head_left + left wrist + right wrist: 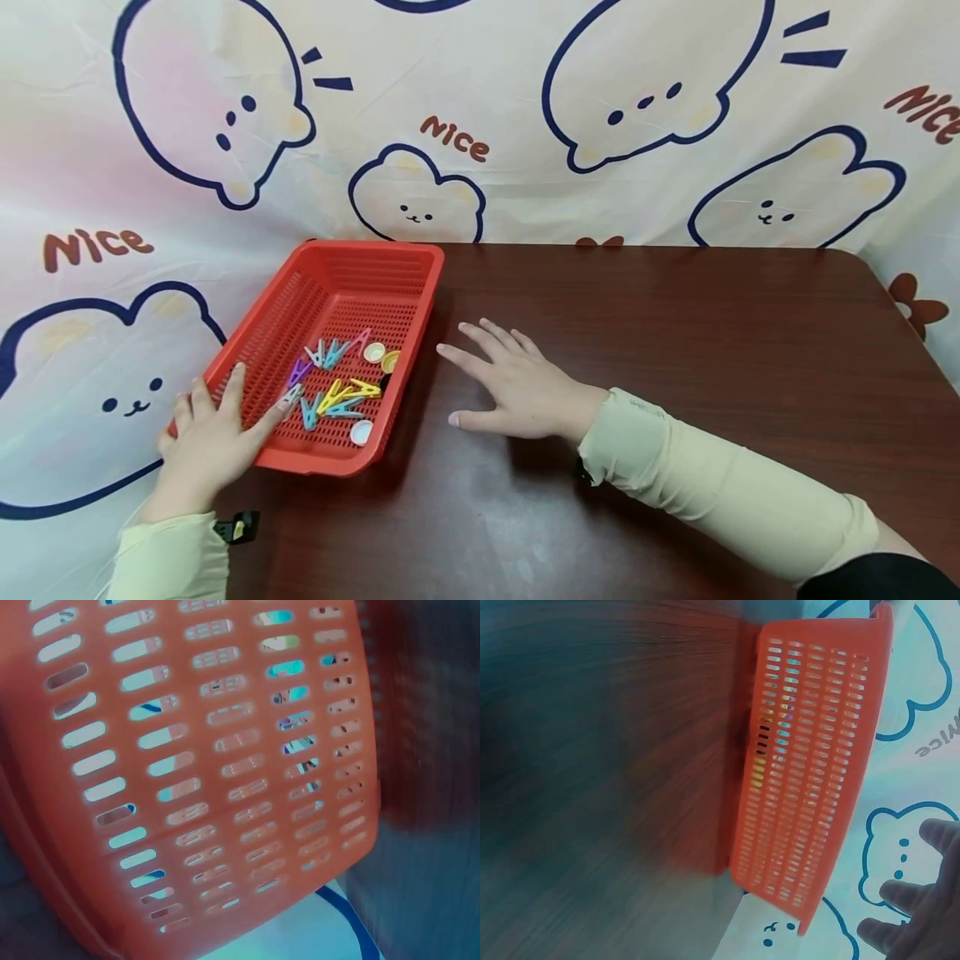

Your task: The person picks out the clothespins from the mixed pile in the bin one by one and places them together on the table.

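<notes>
The right grip (517, 396), a bare hand with its fingers spread and holding nothing, hangs over the bench (675, 333) just right of the red basket (300, 462). The left grip (206, 446) is also spread, laid over the basket's near-left corner, its thumb reaching inside beside a grey clothespin (292, 395); whether the two touch I cannot tell.

The basket stands at the left of the bench, its long sides running from near to far. Its contents lie mostly in the near half. Far of the middle of the group are blue and white clothespins (327, 356), with a pink clothespin (360, 340) to their right and a purple clothespin (298, 372) to their left. Nearer are yellow clothespins (332, 396) and more blue ones. Along the right wall sit round caps: a cream cap (374, 353), a yellow cap (391, 361), a partly hidden black one, and, nearest, a white cap (362, 432).

Pale green sleeves (720, 475) cover both forearms. A printed cloth (517, 200) with cartoon bears hangs at the far side and left.
</notes>
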A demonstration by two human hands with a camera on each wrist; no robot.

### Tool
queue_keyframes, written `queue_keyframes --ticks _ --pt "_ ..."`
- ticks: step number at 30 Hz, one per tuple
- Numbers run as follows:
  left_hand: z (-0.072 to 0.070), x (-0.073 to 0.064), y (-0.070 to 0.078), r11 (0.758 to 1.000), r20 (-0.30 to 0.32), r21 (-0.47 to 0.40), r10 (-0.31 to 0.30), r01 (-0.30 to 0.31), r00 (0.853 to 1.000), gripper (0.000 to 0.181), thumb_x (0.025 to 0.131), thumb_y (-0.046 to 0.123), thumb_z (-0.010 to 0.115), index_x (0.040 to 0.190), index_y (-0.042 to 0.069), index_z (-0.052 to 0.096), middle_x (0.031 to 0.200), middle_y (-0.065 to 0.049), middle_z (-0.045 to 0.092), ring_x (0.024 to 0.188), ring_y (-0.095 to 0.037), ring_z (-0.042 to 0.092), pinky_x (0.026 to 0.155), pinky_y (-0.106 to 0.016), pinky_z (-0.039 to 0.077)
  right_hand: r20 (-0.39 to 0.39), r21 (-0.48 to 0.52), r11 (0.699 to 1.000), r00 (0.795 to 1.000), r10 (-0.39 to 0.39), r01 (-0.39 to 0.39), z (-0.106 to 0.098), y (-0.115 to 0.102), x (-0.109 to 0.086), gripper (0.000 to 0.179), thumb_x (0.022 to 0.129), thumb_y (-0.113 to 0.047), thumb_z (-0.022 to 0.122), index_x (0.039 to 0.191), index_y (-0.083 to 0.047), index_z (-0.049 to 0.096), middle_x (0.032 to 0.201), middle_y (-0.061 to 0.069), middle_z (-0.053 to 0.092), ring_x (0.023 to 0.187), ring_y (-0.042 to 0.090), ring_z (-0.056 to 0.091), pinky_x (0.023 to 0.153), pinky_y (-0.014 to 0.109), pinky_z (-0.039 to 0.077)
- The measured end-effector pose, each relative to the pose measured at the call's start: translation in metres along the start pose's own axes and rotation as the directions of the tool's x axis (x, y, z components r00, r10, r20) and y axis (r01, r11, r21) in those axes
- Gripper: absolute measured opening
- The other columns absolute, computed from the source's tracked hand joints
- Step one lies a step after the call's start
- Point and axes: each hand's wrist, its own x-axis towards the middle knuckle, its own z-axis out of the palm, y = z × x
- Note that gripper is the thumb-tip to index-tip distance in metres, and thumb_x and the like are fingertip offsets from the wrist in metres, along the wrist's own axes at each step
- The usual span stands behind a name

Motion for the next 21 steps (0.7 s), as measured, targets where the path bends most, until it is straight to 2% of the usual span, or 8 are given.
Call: queue_keyframes --ticks 8,13,18,21 --pt "0.006 -0.005 0.013 1.0 -0.022 -0.004 0.011 -0.012 1.0 0.102 0.099 0.069 0.043 0.162 -0.001 0.004 0.153 -0.052 -0.007 0.138 -0.074 -0.006 0.097 -0.091 0.003 0.014 0.001 1.0 1.0 -0.014 0.014 -0.008 -0.004 0.025 0.085 0.095 -0.065 0.06 0.165 -0.028 0.028 0.169 0.01 0.023 0.155 0.035 0.018 0.119 0.063 0.02" --pt "0.009 -0.009 0.02 1.0 -0.023 0.006 0.007 -0.007 1.0 0.102 0.099 0.07 0.043 0.162 -0.001 0.006 0.153 -0.052 -0.005 0.138 -0.074 -0.004 0.097 -0.09 0.003 0.033 0.0 0.999 0.998 -0.048 0.048 -0.016 -0.015 0.047 0.084 0.096 -0.062 0.06 0.165 -0.027 0.027 0.168 0.009 0.025 0.154 0.028 0.021 0.121 0.061 0.019" --pt "0.012 -0.011 0.029 1.0 -0.034 0.005 0.026 -0.026 0.999 0.098 0.1 0.066 0.045 0.162 -0.001 0.01 0.153 -0.052 -0.002 0.138 -0.074 -0.002 0.097 -0.09 0.004 0.045 0.002 0.995 0.994 -0.103 0.103 -0.021 -0.028 0.066 0.074 0.097 -0.047 0.065 0.161 -0.02 0.038 0.163 0.01 0.033 0.15 0.024 0.027 0.123 0.05 0.02" --pt "0.014 -0.012 0.034 1.0 -0.031 0.005 0.026 -0.025 0.999 0.098 0.1 0.067 0.045 0.162 0.0 0.01 0.153 -0.052 -0.003 0.138 -0.074 -0.003 0.097 -0.091 0.003 0.045 0.006 0.995 0.994 -0.104 0.104 -0.021 -0.036 0.077 0.066 0.097 -0.037 0.067 0.156 -0.016 0.046 0.16 0.01 0.039 0.146 0.023 0.034 0.121 0.042 0.027"
